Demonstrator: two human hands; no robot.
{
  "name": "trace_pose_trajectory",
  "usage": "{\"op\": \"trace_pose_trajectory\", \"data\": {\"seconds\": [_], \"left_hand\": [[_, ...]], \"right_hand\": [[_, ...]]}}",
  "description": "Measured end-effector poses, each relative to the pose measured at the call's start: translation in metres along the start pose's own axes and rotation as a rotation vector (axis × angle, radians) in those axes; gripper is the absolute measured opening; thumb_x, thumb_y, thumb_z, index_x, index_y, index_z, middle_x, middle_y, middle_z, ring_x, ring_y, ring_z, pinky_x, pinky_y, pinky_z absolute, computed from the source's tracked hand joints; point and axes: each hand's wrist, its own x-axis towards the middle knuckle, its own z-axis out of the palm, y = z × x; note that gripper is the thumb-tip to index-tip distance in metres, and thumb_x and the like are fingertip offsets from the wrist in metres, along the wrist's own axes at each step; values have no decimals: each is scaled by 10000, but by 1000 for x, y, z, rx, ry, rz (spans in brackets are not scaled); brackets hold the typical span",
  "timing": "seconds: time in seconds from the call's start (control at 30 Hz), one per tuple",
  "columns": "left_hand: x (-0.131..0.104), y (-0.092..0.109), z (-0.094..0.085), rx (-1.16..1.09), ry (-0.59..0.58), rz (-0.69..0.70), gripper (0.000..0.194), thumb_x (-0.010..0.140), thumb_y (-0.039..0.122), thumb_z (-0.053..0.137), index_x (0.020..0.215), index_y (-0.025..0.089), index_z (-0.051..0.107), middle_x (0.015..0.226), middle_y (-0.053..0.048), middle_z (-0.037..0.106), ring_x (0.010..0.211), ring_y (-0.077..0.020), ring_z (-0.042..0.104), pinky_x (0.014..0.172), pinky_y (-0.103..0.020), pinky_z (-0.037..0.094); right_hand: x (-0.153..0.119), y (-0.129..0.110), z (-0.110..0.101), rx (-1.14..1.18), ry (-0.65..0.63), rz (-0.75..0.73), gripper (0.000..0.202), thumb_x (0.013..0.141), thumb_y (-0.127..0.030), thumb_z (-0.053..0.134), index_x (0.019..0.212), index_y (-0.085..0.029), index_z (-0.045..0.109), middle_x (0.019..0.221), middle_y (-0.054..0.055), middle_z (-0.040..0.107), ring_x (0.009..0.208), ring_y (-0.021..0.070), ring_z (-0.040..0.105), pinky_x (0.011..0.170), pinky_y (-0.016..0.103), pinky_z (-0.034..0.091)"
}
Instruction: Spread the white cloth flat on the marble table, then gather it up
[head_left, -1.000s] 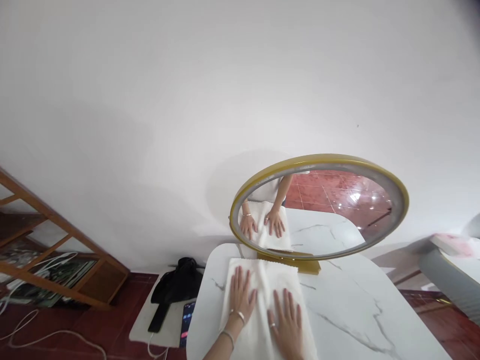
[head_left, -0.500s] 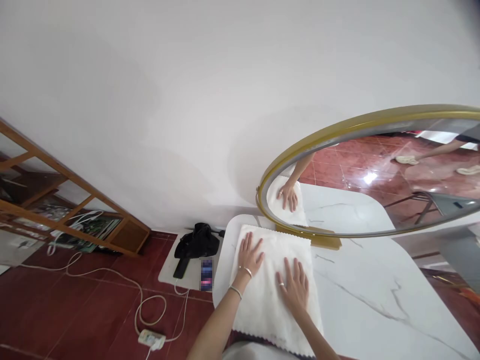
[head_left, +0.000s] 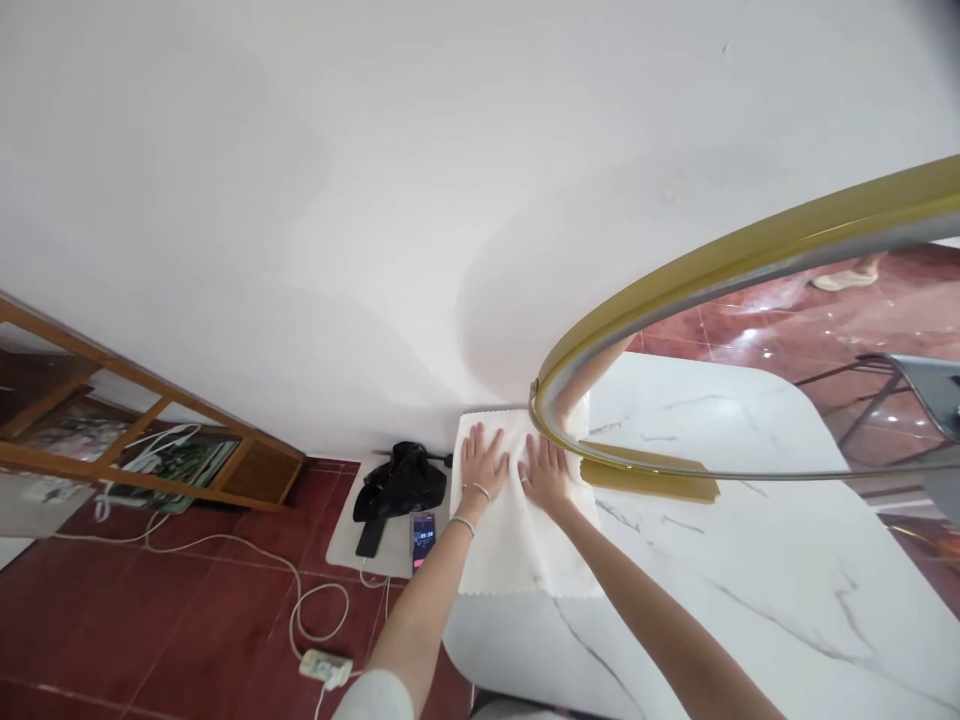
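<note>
Both palms press down on a white cloth (head_left: 517,555) with a scalloped edge, which lies spread on the left end of a white marble-patterned table (head_left: 720,610). My left hand (head_left: 482,465), with bracelets at the wrist, rests flat on the cloth's upper left part, fingers spread. Beside it, my right hand (head_left: 545,478) lies flat near the cloth's upper right, wearing a ring. Its fingertips come close to the rim of an oval gold-framed mirror (head_left: 645,310). The cloth shows small creases around the hands.
The mirror's gold base (head_left: 660,482) stands on the table by the wall. Left of the table, a black bag (head_left: 409,480) and a phone (head_left: 424,540) lie on a low pale surface. A power strip (head_left: 325,667) with cords lies on red tiles, near a wooden shelf (head_left: 262,465).
Both hands have slid the cloth away from me toward the wall, baring the table's front edge. The right hand has come nearer the left, and my view has shifted.
</note>
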Motion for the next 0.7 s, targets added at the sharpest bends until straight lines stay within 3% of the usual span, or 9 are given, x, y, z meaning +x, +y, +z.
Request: {"op": "trace_pose_trajectory", "data": {"seconds": [0.1, 0.17, 0.27, 0.33, 0.43, 0.57, 0.63, 0.7], "left_hand": [[25, -2, 2, 0, -22, -7, 496, 905, 373, 430, 1389, 269, 411, 1458, -96, 390, 1340, -322, 329, 1067, -530, 310], [32, 2, 1, -5, -31, 17, 471, 914, 342, 410, 1375, 245, 432, 1453, -103, 396, 1342, -314, 329, 1073, -532, 303], [20, 12, -2, -18, -44, 69, 415, 931, 229, 337, 1309, 257, 505, 1458, -52, 403, 1366, -236, 314, 1126, -478, 247], [-8, 19, -6, -22, -51, 74, 409, 928, 207, 333, 1286, 253, 526, 1439, -47, 435, 1359, -213, 334, 1134, -463, 241], [-72, 23, -14, 11, -40, 57, 483, 913, 296, 415, 1392, 235, 402, 1497, -79, 346, 1394, -256, 267, 1131, -508, 217], [-154, 24, -25, 106, -24, 91, 601, 905, 327, 443, 1466, 267, 234, 1549, -63, 221, 1419, -249, 204, 1147, -489, 159], [-174, 25, -30, 147, -30, 127, 604, 909, 316, 440, 1470, 253, 224, 1550, -71, 215, 1419, -248, 202, 1150, -478, 141], [-178, 28, -33, 175, -31, 159, 604, 910, 313, 439, 1471, 245, 223, 1548, -78, 218, 1420, -251, 200, 1151, -475, 124]], "right_hand": [[30, 3, 9, 5, -14, 74, 572, 946, -440, 264, 1417, -125, 344, 1365, 193, 453, 1274, 350, 370, 1006, 529, 288], [36, 6, 9, 9, -18, 95, 555, 949, -468, 260, 1392, -160, 393, 1323, 168, 500, 1242, 333, 411, 988, 507, 315], [26, 6, 2, 13, -4, 81, 531, 953, -441, 282, 1393, -167, 396, 1354, 152, 480, 1280, 317, 373, 1022, 487, 299], [8, 2, -7, 17, 16, 60, 494, 962, -369, 277, 1386, -152, 407, 1394, 151, 443, 1324, 299, 320, 1058, 470, 272], [-34, -2, -20, 32, 49, 11, 449, 966, -287, 276, 1370, -169, 431, 1410, 122, 437, 1347, 254, 302, 1083, 435, 267], [-106, -4, -38, 58, 87, -164, 534, 955, -298, 336, 1471, -217, 230, 1484, 106, 345, 1390, 247, 250, 1089, 453, 284], [-133, -4, -47, 38, 38, -202, 624, 936, -387, 390, 1489, -211, 162, 1532, 126, 233, 1411, 283, 194, 1085, 477, 289], [-145, -5, -55, 17, 4, -210, 673, 916, -444, 424, 1492, -224, 153, 1553, 132, 159, 1416, 307, 169, 1077, 488, 298]]}}
